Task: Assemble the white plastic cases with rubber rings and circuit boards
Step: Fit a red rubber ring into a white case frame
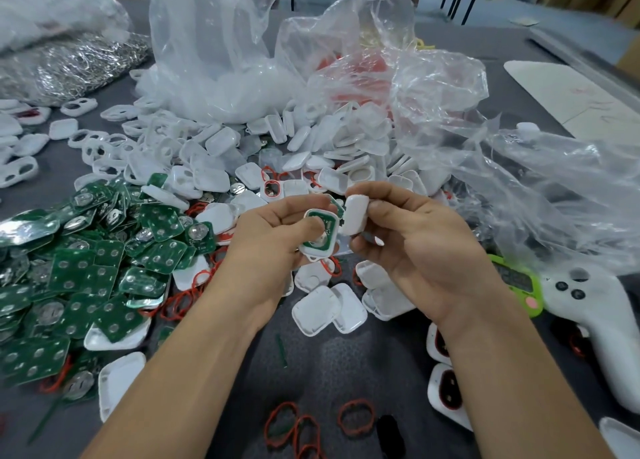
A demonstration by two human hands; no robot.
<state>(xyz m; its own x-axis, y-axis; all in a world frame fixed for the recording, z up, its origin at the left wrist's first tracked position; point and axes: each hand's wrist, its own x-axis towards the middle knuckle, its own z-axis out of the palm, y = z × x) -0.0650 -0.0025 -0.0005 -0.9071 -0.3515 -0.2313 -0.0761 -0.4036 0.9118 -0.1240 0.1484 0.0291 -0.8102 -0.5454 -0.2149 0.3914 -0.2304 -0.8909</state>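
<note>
white case half [319, 233] in left hand [273, 237] shows a green board inside.

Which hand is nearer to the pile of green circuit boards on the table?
Left. The left hand, gripping a board-filled case, is just right of the pile; the right hand, pinching a white cover, lies farther right, beyond it.
</note>
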